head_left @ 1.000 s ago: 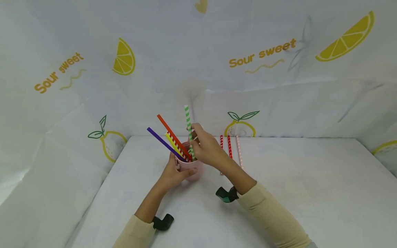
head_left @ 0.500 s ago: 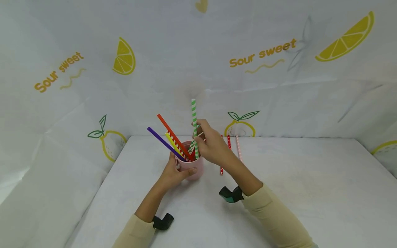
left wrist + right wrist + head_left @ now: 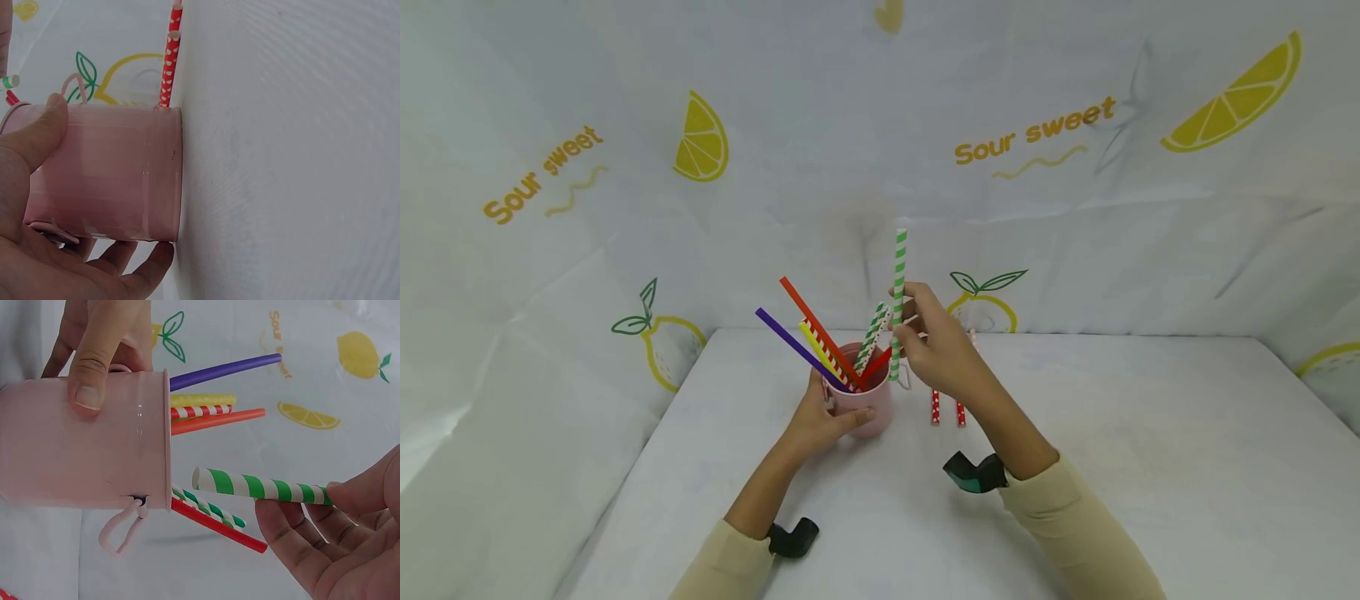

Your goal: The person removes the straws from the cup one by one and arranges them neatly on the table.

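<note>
My left hand (image 3: 811,423) grips a small pink bucket (image 3: 867,413) around its side, thumb at the front and fingers at the far side. Between thumb and fingers, my right hand (image 3: 938,343) pinches a green-and-white striped straw (image 3: 256,486). That straw's lower end is outside the bucket, a short way from the rim in the right wrist view. Inside the bucket lean a purple straw (image 3: 225,372), a yellow one, a red-and-white striped straw (image 3: 212,411), an orange straw (image 3: 805,312), a red straw (image 3: 225,526) and another green-and-white straw (image 3: 871,335).
On the white table (image 3: 1112,433), right of the bucket, lie red straws with white dots (image 3: 935,408) and a pink straw (image 3: 973,335), partly behind my right hand. A pink handle loop (image 3: 119,531) sticks out from the bucket. A lemon-print cloth (image 3: 820,150) hangs behind.
My right hand has moved right and slightly up, drawing the green-and-white straw out of the bucket. Straws behind it now show. The left hand and bucket have stayed in place.
</note>
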Motion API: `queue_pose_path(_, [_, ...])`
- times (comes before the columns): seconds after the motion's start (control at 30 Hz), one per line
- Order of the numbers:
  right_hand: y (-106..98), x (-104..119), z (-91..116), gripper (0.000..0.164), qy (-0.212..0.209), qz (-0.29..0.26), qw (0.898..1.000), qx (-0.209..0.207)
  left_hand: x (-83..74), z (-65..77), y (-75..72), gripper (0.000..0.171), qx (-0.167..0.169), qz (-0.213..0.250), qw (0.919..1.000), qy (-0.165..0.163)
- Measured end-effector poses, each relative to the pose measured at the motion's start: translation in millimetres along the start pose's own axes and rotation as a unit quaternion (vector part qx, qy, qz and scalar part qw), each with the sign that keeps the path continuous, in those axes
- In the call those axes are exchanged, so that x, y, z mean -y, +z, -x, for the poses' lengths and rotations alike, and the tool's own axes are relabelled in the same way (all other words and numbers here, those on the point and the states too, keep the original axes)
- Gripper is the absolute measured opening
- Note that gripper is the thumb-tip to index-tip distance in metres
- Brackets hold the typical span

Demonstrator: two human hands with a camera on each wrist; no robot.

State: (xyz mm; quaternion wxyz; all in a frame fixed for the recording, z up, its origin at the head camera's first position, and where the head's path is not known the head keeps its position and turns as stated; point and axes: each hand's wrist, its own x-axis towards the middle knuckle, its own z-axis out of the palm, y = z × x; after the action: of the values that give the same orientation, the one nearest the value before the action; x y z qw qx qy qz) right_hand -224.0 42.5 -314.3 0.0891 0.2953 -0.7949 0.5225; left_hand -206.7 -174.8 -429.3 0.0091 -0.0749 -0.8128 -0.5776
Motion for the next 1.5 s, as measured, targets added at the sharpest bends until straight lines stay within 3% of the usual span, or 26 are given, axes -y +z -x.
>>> queue_pose_path(0.4, [-24, -20, 10, 0.043, 0.027, -0.038, 0.999, -0.018, -0.2, 1.4, 3.4, 0.104, -0.002, -0.006, 0.9999, -0.012])
queue_pose_path(0.7, [-47, -30, 11, 0.043, 0.072, -0.09, 0.993, -0.017, 1.4, 1.0, 0.5, 0.098, 0.013, 0.026, 0.9989, 0.037])
queue_pose_path(0.9, [-63, -37, 12, 0.043, 0.1, -0.095, 0.99, -0.033, 1.4, 1.5, 0.6, 0.098, 0.013, 0.032, 0.9984, 0.045])
queue_pose_path(1.23, [-89, -50, 19, 0.041, 0.148, -0.075, 0.986, -0.036, -0.9, 2.4, 1.5, 0.101, 0.001, 0.003, 1.0, -0.004])
queue_pose_path(1.5, [-106, -68, 23, 0.047, 0.181, -0.044, 0.982, -0.014, 0.6, -0.9, 1.5, 0.1, 0.006, 0.012, 0.9996, 0.026])
